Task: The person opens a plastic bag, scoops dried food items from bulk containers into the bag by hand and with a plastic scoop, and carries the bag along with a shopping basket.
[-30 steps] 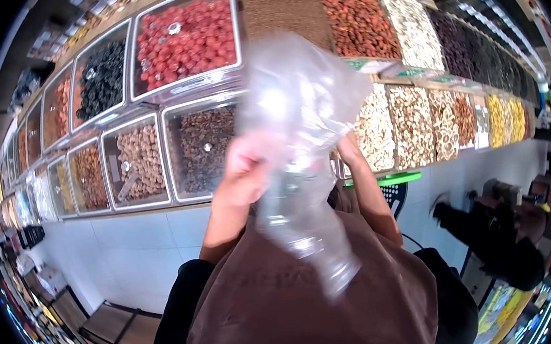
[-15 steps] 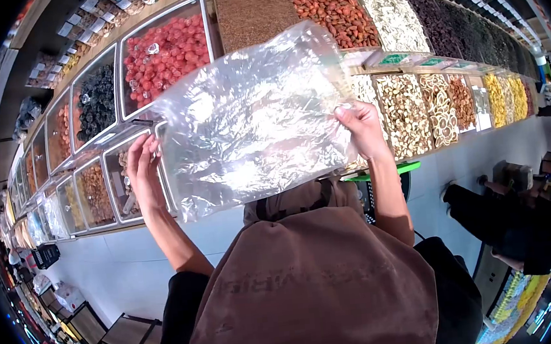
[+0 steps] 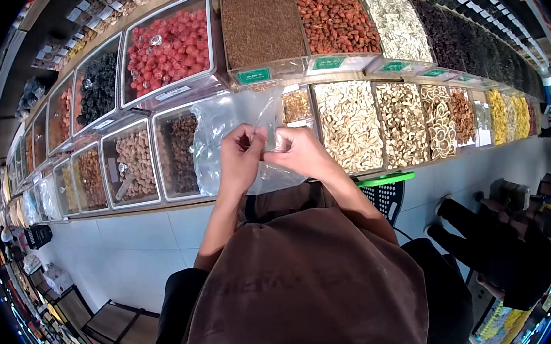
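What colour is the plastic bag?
The plastic bag is clear and colourless, best seen in the head view.

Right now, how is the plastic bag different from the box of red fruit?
The plastic bag is thin and crinkly, while the box of red fruit has a stiff, pale frame. The bag is pinched by the left hand and the right hand; neither hand touches the box. Both are see-through: the box shows its fruit through the lid.
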Demonstrator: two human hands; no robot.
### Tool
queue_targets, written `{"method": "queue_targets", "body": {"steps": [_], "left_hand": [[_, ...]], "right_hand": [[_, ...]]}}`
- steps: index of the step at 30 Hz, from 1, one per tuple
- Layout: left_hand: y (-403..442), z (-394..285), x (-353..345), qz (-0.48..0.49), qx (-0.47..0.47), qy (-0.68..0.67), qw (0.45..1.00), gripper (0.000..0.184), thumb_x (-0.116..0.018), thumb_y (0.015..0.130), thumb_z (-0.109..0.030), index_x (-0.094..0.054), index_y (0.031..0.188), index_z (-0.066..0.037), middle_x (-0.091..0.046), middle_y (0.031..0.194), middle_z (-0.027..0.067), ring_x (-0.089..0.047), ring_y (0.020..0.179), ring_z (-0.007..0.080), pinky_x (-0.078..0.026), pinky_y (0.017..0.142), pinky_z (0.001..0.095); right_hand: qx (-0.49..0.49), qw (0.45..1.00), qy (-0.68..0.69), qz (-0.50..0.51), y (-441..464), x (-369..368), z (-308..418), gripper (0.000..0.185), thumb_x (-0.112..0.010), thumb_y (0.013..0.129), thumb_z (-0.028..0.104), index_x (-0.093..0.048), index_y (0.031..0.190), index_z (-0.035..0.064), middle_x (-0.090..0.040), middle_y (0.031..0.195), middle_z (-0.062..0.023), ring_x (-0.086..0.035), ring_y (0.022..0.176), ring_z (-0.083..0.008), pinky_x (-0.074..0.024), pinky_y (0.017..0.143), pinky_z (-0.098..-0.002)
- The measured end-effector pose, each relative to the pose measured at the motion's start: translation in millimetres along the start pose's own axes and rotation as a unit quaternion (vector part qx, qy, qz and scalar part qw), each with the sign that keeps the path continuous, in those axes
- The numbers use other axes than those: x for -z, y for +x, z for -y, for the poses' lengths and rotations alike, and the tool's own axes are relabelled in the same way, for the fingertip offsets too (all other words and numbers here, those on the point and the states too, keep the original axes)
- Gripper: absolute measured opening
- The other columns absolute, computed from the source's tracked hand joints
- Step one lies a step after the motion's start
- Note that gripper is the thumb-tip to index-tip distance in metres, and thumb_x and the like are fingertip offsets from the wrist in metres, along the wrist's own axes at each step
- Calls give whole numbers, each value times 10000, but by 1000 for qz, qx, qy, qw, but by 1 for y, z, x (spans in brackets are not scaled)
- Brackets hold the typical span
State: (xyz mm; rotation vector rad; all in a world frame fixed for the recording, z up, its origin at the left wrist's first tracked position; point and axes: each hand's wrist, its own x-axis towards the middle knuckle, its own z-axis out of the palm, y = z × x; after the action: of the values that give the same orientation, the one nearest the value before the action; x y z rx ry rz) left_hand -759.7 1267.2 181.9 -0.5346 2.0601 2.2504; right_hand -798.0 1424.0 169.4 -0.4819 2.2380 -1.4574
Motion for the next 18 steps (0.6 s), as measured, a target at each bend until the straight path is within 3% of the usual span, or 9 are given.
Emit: {"method": "queue_targets", "body": {"steps": [3, 5, 7, 9, 11, 13, 15, 17, 18], "left_hand": [[1, -2, -3, -27, -39, 50, 998, 196, -628, 957, -103, -569, 786, -28, -529, 681, -36, -465, 624, 30, -377, 561, 211], [2, -2, -5, -58, -54, 33, 996, 189, -630, 959, -112, -571, 796, -34, -533, 688, -33, -464, 628, 33, -375, 571, 209], [1, -4, -7, -87, -67, 14, 994, 183, -631, 961, -120, -574, 807, -41, -536, 695, -30, -464, 632, 37, -373, 581, 207], [-1, -8, -10, -118, -86, -26, 989, 170, -626, 964, -125, -574, 820, -51, -544, 713, -27, -465, 633, 41, -374, 587, 208], [-3, -11, -11, -120, -96, -31, 988, 175, -623, 964, -122, -568, 812, -56, -556, 729, -25, -476, 642, 48, -378, 588, 208], [-3, -15, -15, -143, -105, -37, 983, 174, -627, 961, -120, -567, 811, -55, -571, 739, -19, -483, 653, 50, -383, 588, 211], [-4, -16, -20, -140, -107, -32, 984, 169, -626, 960, -118, -573, 813, -55, -583, 751, -15, -494, 673, 52, -397, 607, 218], [-6, -16, -26, -149, -115, -36, 981, 128, -616, 969, -153, -610, 870, -72, -572, 771, -30, -464, 691, 44, -363, 635, 229], [-8, -16, -29, -148, -115, -34, 982, 128, -616, 969, -153, -610, 870, -72, -572, 771, -30, -464, 691, 44, -363, 635, 229]], "right_hand": [[45, 999, 21, -6, -4, 6, -22, 367, -710, 893, 274, -552, 704, 2, -520, 559, -46, -477, 513, -88, -385, 470, -286], [-17, 977, 204, -67, -6, 16, -27, 406, -662, 949, 282, -539, 639, 50, -529, 547, 13, -452, 491, -35, -342, 443, -231], [-80, 968, 210, -110, -3, 35, -38, 412, -610, 981, 274, -549, 633, 61, -519, 524, 16, -455, 454, -44, -349, 435, -228], [-67, 963, 202, -168, 8, 49, -66, 419, -593, 991, 273, -551, 631, 61, -505, 491, 18, -448, 419, -55, -351, 436, -221], [-62, 973, 167, -145, 20, 77, -83, 407, -590, 984, 324, -568, 668, 67, -566, 575, -10, -528, 526, -74, -397, 479, -271], [-53, 978, 30, -198, 35, 112, -65, 378, -628, 926, 401, -620, 841, 33, -640, 804, -111, -588, 721, -171, -471, 613, -333], [25, 957, -74, -279, 60, 148, -56, 550, -622, 880, 487, -598, 1110, -12, -605, 1110, -219, -573, 1008, -298, -472, 845, -435], [76, 882, -332, -327, 91, 181, -55, 745, -615, 855, 549, -491, 1328, -13, -494, 1302, -276, -476, 1206, -370, -390, 1005, -498], [52, 865, -382, -320, 109, 190, -61, 799, -609, 841, 585, -449, 1378, 15, -450, 1347, -277, -418, 1266, -383, -353, 1036, -518]]}}
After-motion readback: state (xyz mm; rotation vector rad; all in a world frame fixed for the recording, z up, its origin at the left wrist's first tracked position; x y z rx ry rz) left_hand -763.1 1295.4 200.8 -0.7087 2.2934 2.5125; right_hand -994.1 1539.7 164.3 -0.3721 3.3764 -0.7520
